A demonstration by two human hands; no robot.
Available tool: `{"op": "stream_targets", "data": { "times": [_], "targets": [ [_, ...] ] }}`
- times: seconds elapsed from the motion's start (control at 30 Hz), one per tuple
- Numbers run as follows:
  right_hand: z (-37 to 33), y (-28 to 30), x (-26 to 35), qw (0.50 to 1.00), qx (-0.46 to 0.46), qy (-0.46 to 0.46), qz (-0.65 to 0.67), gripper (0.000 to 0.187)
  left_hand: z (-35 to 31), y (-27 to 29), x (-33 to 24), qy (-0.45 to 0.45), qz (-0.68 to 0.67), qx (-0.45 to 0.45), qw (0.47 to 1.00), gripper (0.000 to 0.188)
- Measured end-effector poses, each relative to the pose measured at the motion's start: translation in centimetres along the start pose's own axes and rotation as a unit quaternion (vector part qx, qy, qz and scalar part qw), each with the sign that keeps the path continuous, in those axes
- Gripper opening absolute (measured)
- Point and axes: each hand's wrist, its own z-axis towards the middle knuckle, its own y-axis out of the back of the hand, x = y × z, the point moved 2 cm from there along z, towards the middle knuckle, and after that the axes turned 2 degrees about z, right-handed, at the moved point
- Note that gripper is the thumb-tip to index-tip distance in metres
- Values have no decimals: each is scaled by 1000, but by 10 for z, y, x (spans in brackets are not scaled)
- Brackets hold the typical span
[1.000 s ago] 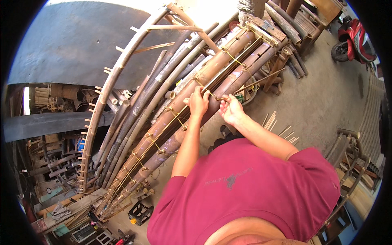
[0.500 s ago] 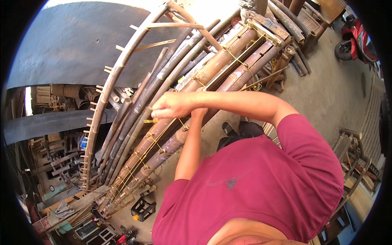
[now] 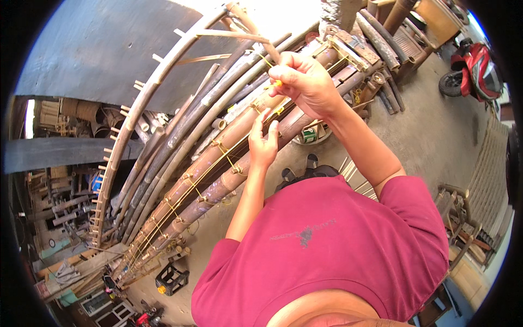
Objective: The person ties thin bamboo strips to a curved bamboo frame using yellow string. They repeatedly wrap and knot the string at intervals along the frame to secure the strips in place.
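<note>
Two thick brown bamboo poles, an upper pole (image 3: 204, 163) and a lower pole (image 3: 217, 197), run side by side diagonally before me. Thin yellow cord (image 3: 224, 155) is tied round pegs along them, with dark strips between the poles. My right hand (image 3: 311, 90) is raised above the poles, closed in a pinch on yellow cord; a loose strand (image 3: 266, 60) shows beyond its fingers. Lower and to the left, my left hand (image 3: 263, 146) is beside the poles, thumb and fingers apart. Whether its fingertips touch the lashing is unclear.
A curved bamboo piece with short pegs (image 3: 132, 113) rises at the left, beside several dark poles (image 3: 180, 131). A green can (image 3: 309, 135) sits beyond the lower pole. A black crate (image 3: 172, 279) stands on the floor; a red motorbike (image 3: 479, 71) is at far right.
My right hand has swung from the left, across my left forearm, up and to the right with the cord. My left hand now shows, with its fingers spread.
</note>
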Motion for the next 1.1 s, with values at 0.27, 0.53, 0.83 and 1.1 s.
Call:
{"op": "stream_targets", "data": {
  "times": [0.27,0.53,0.83,1.1],
  "targets": [
    [-40,64,14,978,-138,110,109,22,2,-19,-14,66,-68,153,984,17],
    [-81,137,79,892,-259,290,231,22,-6,-30,-3,70,-102,133,983,18],
    [-132,156,144,912,-224,344,-1,14,13,-13,16,312,-404,35,859,23],
    [-87,111,-82,963,-158,-89,-198,14,22,0,21,347,-463,-52,814,22]
  ]
}}
